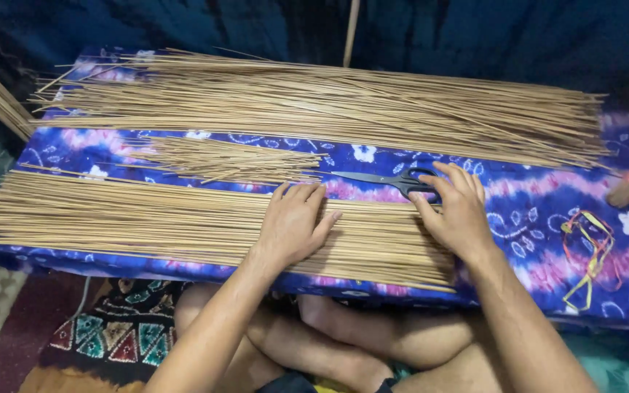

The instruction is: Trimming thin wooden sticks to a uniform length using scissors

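Both hands rest flat on the near sticks [147,222] across the blue cloth [533,204], the left hand [294,224] with fingers together pinning them, the right hand [456,211] with fingers spread at their ends, seemingly evening them, beside the scissors [394,179].

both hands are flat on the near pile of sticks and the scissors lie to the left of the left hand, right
Not quite. In the head view the black scissors lie by the right hand, under its fingertips, not left of the left hand. Both hands do rest flat on the near pile of sticks.
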